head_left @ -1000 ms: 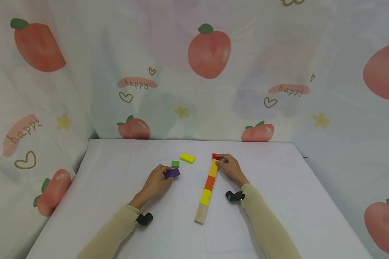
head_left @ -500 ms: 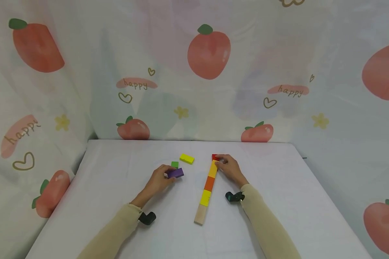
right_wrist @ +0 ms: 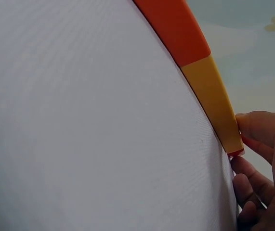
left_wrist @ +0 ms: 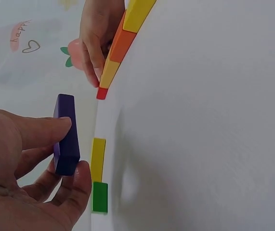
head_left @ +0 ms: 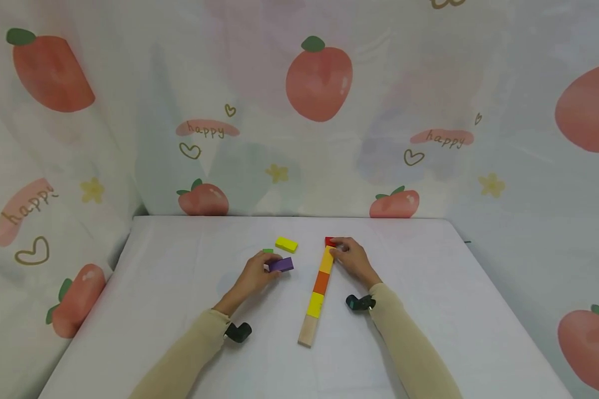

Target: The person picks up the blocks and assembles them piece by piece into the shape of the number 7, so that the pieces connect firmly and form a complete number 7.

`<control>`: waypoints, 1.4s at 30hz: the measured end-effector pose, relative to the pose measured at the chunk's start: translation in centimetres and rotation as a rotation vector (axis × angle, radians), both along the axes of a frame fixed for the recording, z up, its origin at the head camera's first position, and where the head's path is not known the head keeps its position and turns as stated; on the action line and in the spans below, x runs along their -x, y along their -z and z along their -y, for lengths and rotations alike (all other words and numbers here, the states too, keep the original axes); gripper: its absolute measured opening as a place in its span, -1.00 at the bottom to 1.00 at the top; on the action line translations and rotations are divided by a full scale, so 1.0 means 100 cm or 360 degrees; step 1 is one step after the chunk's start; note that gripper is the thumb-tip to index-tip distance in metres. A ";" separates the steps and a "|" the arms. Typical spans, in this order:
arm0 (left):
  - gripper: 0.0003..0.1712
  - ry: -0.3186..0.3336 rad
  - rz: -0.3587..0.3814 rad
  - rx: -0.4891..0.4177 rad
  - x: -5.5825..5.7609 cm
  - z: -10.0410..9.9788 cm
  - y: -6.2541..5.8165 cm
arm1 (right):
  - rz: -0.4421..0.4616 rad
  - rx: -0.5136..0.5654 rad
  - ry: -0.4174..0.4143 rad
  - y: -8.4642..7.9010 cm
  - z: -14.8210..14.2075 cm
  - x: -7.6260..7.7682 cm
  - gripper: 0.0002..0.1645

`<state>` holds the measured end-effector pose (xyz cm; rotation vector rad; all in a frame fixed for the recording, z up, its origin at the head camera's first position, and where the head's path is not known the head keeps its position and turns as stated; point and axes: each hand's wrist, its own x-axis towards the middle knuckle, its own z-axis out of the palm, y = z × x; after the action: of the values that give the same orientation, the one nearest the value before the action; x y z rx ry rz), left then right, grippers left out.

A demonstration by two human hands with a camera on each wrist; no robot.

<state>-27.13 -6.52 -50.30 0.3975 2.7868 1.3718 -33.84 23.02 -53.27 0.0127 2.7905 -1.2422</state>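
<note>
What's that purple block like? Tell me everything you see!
The purple block is a plain oblong with flat faces, perhaps painted wood. The left hand pinches it between thumb and fingers, apparently above the white table; nothing else visibly touches it. In the head view, it points nearly sideways, right end slightly higher, left of the row of blocks.

Left grip (head_left: 255, 273) in a pinch, right grip (head_left: 354, 260) curled, left arm (head_left: 187, 350) and right arm (head_left: 410, 335) stretched forward

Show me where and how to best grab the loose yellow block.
Probably by the middle of the yellow block, from above, pinching its two long sides: it lies flat and elongated, and those sides look free. The green block sits near its left end, so I'd avoid that end.
</note>
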 end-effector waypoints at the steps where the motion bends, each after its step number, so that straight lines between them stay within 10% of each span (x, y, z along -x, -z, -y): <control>1: -0.63 0.0003 0.0002 0.0000 0.001 -0.002 0.000 | 0.0003 -0.0001 0.0002 0.000 0.000 0.000 -0.50; 42: -0.62 -0.0059 0.0206 -0.0015 0.032 -0.067 0.011 | 0.0042 0.0003 0.0027 -0.003 0.002 -0.001 -0.47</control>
<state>-30.32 0.18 -51.40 0.2485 2.6979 1.3659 -33.74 22.85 -53.00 0.0529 2.7727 -1.2387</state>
